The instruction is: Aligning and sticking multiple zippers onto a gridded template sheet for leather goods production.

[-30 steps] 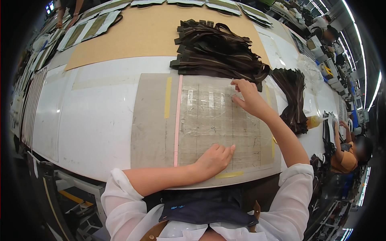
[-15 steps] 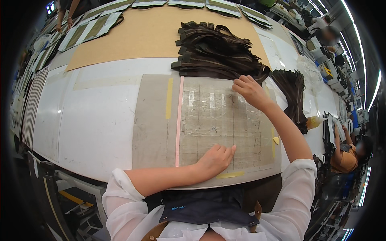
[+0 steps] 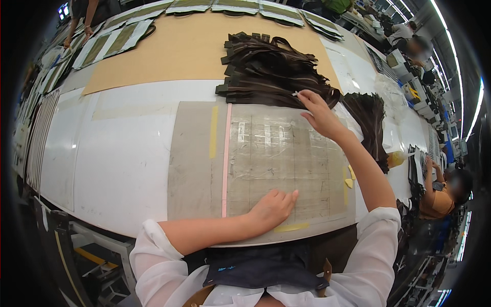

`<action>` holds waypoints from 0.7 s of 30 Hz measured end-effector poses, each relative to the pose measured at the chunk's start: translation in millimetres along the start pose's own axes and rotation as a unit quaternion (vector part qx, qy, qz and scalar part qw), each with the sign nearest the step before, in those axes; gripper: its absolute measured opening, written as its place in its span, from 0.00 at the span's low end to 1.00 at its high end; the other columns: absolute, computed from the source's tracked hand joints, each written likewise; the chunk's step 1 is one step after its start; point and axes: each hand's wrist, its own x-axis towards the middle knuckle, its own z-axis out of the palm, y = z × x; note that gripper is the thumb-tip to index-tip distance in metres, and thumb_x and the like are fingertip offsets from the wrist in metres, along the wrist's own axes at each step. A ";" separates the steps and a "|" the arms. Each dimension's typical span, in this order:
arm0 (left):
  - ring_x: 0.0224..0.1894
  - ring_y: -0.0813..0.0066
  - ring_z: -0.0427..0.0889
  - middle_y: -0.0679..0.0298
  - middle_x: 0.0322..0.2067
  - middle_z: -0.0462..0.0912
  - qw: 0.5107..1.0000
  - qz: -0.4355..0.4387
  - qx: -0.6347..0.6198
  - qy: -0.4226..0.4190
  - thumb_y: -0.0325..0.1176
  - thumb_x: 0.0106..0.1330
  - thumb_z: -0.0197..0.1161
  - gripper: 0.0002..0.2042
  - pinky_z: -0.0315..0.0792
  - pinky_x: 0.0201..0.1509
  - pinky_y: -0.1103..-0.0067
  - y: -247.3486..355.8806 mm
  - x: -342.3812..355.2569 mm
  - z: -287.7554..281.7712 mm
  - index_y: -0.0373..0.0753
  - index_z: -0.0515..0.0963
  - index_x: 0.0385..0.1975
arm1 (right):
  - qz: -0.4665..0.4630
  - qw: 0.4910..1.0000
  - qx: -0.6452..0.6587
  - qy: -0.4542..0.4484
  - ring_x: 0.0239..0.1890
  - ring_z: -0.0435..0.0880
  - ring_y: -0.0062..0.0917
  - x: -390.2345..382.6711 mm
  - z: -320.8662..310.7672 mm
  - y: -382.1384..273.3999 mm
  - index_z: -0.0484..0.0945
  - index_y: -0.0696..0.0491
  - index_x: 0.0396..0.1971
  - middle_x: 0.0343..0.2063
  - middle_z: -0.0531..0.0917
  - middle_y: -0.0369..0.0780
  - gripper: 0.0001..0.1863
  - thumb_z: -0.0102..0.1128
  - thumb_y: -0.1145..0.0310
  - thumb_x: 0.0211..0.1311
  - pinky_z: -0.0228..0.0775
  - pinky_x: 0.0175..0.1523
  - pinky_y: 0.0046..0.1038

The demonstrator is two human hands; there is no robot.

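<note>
A heap of dark brown and black zippers (image 3: 276, 69) lies at the back of the grey work board (image 3: 194, 163), their squared tabs toward the left. My right hand (image 3: 319, 112) is at the heap's front edge, thumb apart from the bent fingers. A small pale thing (image 3: 295, 93) sticks out at the fingertips; I cannot make out what it is. My left hand (image 3: 273, 209) rests on the board's clear taped sheet (image 3: 276, 163), fingers curled in and their undersides hidden. A pink strip (image 3: 226, 163) runs along the sheet's left side.
A second bundle of zippers (image 3: 371, 125) hangs over to the right. Small yellow pieces (image 3: 349, 182) lie beside my right forearm. Bag panels (image 3: 115, 43) line the table's far side past a tan sheet (image 3: 169, 51). A person in orange (image 3: 437, 199) works at right.
My right hand has come over the front edge of the zipper heap, its thumb now apart from the fingers. The pale thing shows at its fingertips. My left hand stays on the board.
</note>
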 end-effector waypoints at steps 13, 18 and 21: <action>0.33 0.71 0.75 0.64 0.30 0.74 1.000 0.004 0.002 -0.016 0.27 0.60 0.58 0.28 0.71 0.40 0.77 0.8 1.7 -2.0 0.26 0.75 0.63 | 0.121 0.991 0.063 0.000 0.38 0.78 0.43 -17.2 9.0 -21.7 0.73 0.58 0.35 0.31 0.80 0.45 0.10 0.68 0.75 0.62 0.71 0.45 0.39; 0.33 0.72 0.75 0.64 0.30 0.74 1.000 0.008 0.010 -0.020 0.28 0.61 0.58 0.27 0.69 0.39 0.78 0.7 2.2 -1.8 0.26 0.76 0.63 | 0.115 0.989 0.090 -0.025 0.38 0.79 0.44 -18.2 11.4 -18.8 0.74 0.57 0.37 0.37 0.79 0.46 0.08 0.65 0.78 0.62 0.73 0.48 0.39; 0.34 0.73 0.75 0.65 0.31 0.75 0.999 0.009 0.020 -0.025 0.29 0.62 0.57 0.26 0.68 0.39 0.78 0.2 0.6 -2.0 0.27 0.77 0.62 | 0.156 0.976 0.152 -0.027 0.40 0.80 0.42 -10.8 2.9 -31.9 0.76 0.56 0.38 0.44 0.77 0.45 0.07 0.64 0.78 0.62 0.73 0.50 0.38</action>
